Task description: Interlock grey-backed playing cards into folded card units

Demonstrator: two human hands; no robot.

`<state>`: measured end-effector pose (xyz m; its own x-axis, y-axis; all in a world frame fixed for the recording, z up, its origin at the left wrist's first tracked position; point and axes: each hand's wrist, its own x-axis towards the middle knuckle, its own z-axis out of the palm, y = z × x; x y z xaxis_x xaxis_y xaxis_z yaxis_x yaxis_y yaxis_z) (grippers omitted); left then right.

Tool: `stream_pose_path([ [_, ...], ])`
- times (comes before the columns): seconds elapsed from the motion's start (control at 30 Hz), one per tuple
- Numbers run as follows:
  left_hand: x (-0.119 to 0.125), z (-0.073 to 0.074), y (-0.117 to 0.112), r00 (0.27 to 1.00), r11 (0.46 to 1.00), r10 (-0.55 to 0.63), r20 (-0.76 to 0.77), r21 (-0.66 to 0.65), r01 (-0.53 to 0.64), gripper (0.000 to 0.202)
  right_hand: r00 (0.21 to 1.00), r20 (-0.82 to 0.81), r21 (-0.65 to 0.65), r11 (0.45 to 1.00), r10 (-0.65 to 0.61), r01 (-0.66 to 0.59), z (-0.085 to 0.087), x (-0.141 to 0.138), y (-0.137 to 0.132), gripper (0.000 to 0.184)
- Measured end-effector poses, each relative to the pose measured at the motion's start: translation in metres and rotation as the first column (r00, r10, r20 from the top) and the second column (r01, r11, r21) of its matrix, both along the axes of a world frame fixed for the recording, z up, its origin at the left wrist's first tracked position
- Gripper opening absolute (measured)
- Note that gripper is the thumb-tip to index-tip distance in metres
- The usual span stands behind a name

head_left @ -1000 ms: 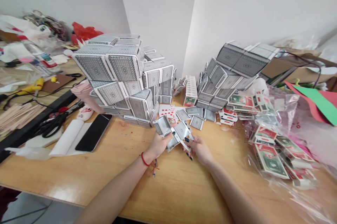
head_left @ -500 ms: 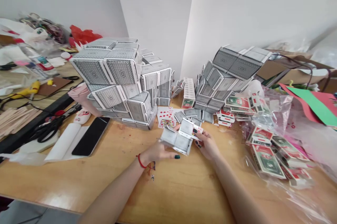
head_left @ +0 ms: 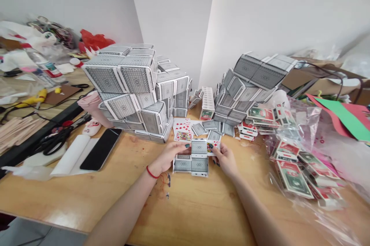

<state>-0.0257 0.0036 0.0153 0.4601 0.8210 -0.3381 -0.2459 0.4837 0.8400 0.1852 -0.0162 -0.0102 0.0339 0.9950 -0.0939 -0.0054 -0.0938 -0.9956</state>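
Between my hands is a small structure of folded playing cards [head_left: 199, 164], grey patterned backs outward, low over the wooden table. My left hand [head_left: 169, 156] grips its left side, thumb along the upper edge. On the right, the fingers of my right hand [head_left: 225, 158] pinch the raised part, where a card's face shows. Just beyond lie face-up cards [head_left: 182, 126] and several loose folded cards [head_left: 212, 124]. A tall stack of card blocks [head_left: 134, 78] stands at the left, and another card stack [head_left: 243, 92] leans at the right.
A black phone [head_left: 101, 149], black scissors [head_left: 54, 138] and a pink cloth-like item [head_left: 94, 107] lie on the left. At right are red-and-green card boxes [head_left: 295, 178] amid clear plastic wrap [head_left: 306, 123]. A row of cards in an upright box [head_left: 207, 103] stands near the wall.
The card structure has turned from a slant to nearly square and come slightly nearer. My left hand has shifted up its left side, its thumb now on the upper edge.
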Motion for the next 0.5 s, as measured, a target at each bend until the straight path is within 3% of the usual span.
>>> stream_pose_path([
  [0.13,0.007,-0.005,-0.002,0.982,0.996,0.088,-0.166,-0.01,-0.091,0.023,0.997,0.08,0.021,1.0,0.018,-0.02,-0.001,-0.008,-0.004,0.031],
  [0.5,0.01,-0.012,-0.001,0.965,0.985,0.169,-0.199,-0.012,-0.175,0.025,0.994,0.092,0.065,0.996,0.052,-0.058,0.002,-0.017,-0.008,0.028],
])
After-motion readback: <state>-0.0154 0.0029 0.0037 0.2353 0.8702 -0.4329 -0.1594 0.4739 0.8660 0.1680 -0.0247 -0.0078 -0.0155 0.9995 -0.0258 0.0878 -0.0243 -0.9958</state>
